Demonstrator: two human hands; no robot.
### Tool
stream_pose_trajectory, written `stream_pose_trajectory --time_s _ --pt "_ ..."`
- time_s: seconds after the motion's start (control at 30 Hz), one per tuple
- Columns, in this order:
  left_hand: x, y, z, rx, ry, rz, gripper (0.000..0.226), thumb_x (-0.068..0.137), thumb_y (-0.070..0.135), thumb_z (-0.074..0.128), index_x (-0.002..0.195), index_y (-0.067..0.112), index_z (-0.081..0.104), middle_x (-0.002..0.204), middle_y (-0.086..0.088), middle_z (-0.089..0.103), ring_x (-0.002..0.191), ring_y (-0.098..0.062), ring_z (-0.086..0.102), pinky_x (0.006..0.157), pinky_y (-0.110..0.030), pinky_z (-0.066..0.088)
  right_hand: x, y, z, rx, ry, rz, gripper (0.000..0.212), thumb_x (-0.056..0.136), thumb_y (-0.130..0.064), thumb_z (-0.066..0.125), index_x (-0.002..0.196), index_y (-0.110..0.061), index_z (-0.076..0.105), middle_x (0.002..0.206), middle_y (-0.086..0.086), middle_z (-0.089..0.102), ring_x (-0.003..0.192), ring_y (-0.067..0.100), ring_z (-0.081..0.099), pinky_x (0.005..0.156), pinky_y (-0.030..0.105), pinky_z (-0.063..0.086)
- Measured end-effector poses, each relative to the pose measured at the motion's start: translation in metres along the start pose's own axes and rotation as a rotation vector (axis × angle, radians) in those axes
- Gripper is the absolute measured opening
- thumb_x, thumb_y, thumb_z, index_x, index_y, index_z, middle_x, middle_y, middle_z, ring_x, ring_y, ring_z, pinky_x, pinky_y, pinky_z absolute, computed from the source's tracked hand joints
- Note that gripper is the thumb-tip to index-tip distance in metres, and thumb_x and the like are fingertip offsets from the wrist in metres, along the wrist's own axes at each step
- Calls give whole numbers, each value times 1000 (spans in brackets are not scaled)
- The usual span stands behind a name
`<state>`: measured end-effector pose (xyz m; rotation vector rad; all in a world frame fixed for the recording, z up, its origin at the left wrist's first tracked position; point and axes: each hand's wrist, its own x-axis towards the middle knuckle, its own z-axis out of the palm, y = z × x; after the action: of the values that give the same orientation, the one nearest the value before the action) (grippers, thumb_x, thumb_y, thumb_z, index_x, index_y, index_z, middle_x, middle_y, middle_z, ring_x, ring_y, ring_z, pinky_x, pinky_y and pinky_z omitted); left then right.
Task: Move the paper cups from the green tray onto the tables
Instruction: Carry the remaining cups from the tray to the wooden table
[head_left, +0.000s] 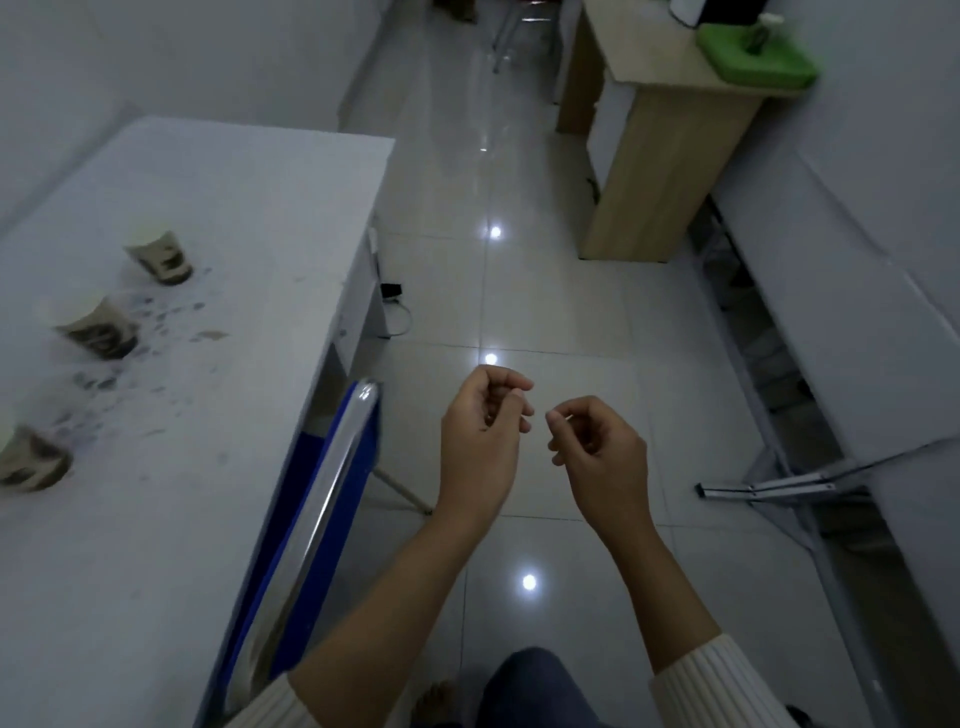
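Green plastic marks the tray (756, 70), which sits far off on a wooden desk (670, 156) at the upper right, well apart from the person. One paper cup (759, 36) appears to stand on it, small and blurred, so whether more remain cannot be told. Three paper cups already stand upright on the white table (234, 260) at the left: a far cup (161, 257), a middle cup (96, 327) and a near cup (28, 457) cut by the frame edge, spaced in a loose line along the stained part of the tabletop. A second white table (883, 312) runs along the right side; no cup shows on the part in view.

Judging from this, the task looks partly done, with at least one cup left to fetch and the right-hand table perhaps not yet served.

Both hands hang over the tiled floor (519, 291) between the tables, near each other but not touching. The left hand (483, 431) is loosely curled, fingers bent toward the palm, and holds nothing. The right hand (597, 447) is likewise half-closed and empty. Neither touches a cup, a table or the blue chair (332, 519) just beside the left forearm.

The next move probably calls for walking forward to the tray.
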<state>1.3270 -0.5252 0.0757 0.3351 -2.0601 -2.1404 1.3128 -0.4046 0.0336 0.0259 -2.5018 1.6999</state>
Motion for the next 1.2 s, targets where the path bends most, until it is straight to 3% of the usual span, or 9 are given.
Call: stream_pose_trajectory --time_s 0.17,0.6,0.77,1.2 --pt "74 -8 66 -3 -98 -31 17 91 3 48 87 12 61 69 4 59 64 -5 56 66 -21 51 77 31 -26 2 60 60 6 90 -17 62 85 -14 64 68 6 64 62 19 63 59 29 57" --pt "315 1 257 47 -151 -89 15 90 4 48 92 7 62 73 2 59 67 -11 56 67 -21 48 343 87 -143 -58 123 50 5 89 -23 62 85 -20 63 66 4 62 62 24 60 62 48 54" --pt "415 -5 316 97 -189 -99 15 91 6 48 95 6 63 77 -2 62 68 -12 57 66 -21 47 453 111 -161 -72 115 15 5 89 -25 62 91 -20 63 70 2 61 66 20 60 64 47 55" --pt "678 17 489 126 -416 -111 16 93 9 48 89 16 62 79 -2 63 68 -9 58 61 -15 45 745 153 -229 -31 294 78 6 89 -25 63 89 -30 60 70 14 61 67 29 60 64 49 53"
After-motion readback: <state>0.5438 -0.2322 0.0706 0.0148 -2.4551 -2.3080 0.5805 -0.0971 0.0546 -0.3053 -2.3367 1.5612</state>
